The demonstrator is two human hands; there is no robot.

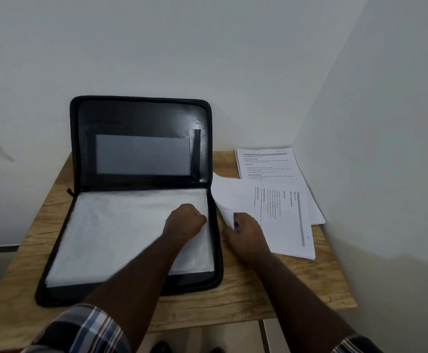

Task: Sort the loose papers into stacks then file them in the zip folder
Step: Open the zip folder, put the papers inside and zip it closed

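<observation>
Your left hand [186,220] rests curled on the plastic sleeves [131,233], pinning the zip folder [141,194] open. Just right of that grip, your right hand [246,233] pinches the nearer paper stack [279,217], ready for filing.

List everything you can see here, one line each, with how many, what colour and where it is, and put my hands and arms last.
zip folder: one, black, open on the left of the table, its lid upright against the wall.
plastic sleeves: a pile, clear whitish, lying in the folder's lower half.
near paper stack: one, white printed sheets, right of the folder, turned sideways.
far paper stack: one, white printed sheets, back right corner by the wall, partly under the near stack.
table: one, light wood, set into the wall corner.
walls: white, behind and to the right.
left hand: fingers curled at the sleeves' right edge.
right hand: pinching the near stack's left corner.
sleeves: two, plaid, at the bottom edge.
</observation>
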